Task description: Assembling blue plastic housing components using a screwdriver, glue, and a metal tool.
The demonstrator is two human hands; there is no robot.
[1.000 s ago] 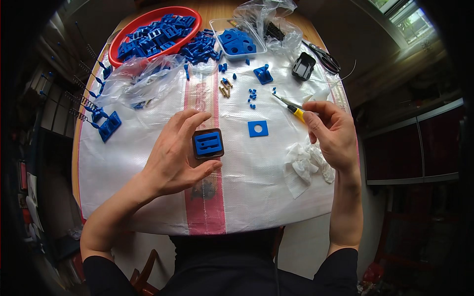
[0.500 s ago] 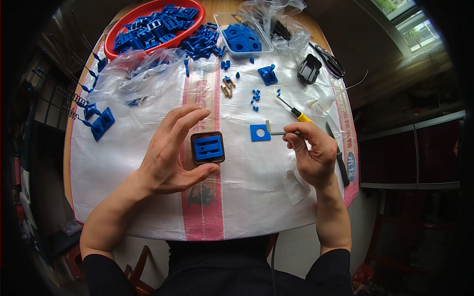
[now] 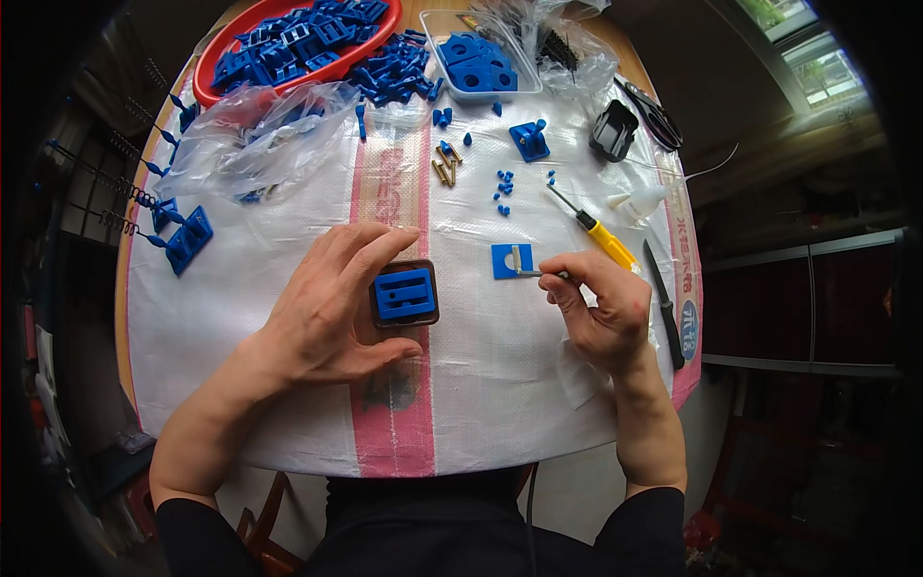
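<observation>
My left hand [image 3: 332, 298] is open, thumb and fingers spread around a small dark square box [image 3: 435, 313]. A blue slotted plastic block [image 3: 404, 293] sits in that box. Between thumb and fingertips, my right hand [image 3: 608, 308] pinches a thin metal rod; a short, pale metal crosspiece [image 3: 517, 258] stands at its far end. That crosspiece is over a flat blue square plate [image 3: 501, 267] with a round hole. Whether it touches the plate, I cannot tell.
Near my right hand lie a yellow-handled screwdriver [image 3: 601, 234], a knife [image 3: 665, 308] and a white bottle [image 3: 639, 202]. Brass screws [image 3: 445, 171] and tiny blue pieces [image 3: 505, 185] lie farther off. Behind stand a red basin [image 3: 200, 88] and a clear tub [image 3: 531, 88], both with blue parts.
My right hand has shifted slightly left, bringing the crosspiece from the plate's right edge to over the plate. My left hand has moved down a little and stays spread around the box.
</observation>
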